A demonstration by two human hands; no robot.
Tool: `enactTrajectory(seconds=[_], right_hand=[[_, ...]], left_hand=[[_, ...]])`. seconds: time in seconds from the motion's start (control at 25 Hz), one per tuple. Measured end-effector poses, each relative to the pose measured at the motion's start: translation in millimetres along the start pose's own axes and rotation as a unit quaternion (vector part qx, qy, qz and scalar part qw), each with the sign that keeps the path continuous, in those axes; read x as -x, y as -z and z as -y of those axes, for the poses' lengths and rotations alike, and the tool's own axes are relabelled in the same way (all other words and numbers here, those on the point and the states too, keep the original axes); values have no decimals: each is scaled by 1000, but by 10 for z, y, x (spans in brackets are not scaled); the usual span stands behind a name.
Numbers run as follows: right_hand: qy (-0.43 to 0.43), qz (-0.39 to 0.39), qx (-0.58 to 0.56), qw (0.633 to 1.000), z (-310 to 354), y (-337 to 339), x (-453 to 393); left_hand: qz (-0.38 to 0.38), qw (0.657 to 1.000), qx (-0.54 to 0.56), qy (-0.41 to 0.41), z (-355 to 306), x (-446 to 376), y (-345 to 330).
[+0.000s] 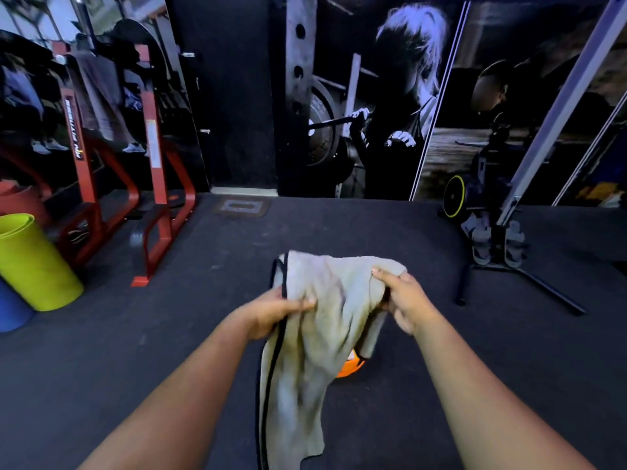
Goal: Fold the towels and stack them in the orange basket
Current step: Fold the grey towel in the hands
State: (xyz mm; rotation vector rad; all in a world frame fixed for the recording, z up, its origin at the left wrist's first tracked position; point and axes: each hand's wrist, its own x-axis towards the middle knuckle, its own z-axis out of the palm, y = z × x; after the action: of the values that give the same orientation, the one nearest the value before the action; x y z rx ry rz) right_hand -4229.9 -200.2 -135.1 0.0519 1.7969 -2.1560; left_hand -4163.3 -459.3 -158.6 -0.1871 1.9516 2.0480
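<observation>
hanging long and loose, the towel [305, 351] is up in the air between both hands, its long axis running nearly straight down from the top edge towards the floor [390, 418], a dark trim line tracing its left side. the left hand [271, 313] pinches the cloth near that trimmed edge, fingers curled into the fabric, thumb side towards us; the right hand [403, 300] is clamped on the top right part, knuckles raised, fingertips dug over the bunched upper hem. both hands sit at about the same height and near one another, so the top edge sags between them rather than running taut, and the lower half dangles in folds below the wrists. now the relation that matters: the orange basket [351, 366] is directly below and just behind the hanging cloth, only a small orange sliver peeking out past the towel's right side, under the right hand, so that hand looks the nearer one to it. how full the basket is i cannot tell, the towel hides it. both forearms reach forward and slightly inward, elbows low, wrists about level. my read is the fold is not yet made: the next move would call for spreading the hands apart to square the top edge, then bringing the corners together before lowering it down.
</observation>
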Motion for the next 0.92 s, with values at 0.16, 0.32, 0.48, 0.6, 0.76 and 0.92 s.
enactTrajectory(seconds=[0.16,0.32,0.48,0.6,0.76,0.92], right_hand=[[7,-23,-152,988,142,64,-123],[-86,125,3,988,-310,-25,176],[39,13,53,998,-245,-180,61],[31,-20,14,999,33,-160,-71],[-35,72,-29,996,-91,-7,138],[-12,33,7,999,-264,-44,201]], left_hand=[[-86,995,48,11,50,127,74],[-49,982,160,-89,-480,55,-27],[-92,981,154,-71,-230,59,94],[-72,995,5,69,207,208,160],[-116,980,158,13,-217,44,255],[-101,984,131,-71,-387,26,216]])
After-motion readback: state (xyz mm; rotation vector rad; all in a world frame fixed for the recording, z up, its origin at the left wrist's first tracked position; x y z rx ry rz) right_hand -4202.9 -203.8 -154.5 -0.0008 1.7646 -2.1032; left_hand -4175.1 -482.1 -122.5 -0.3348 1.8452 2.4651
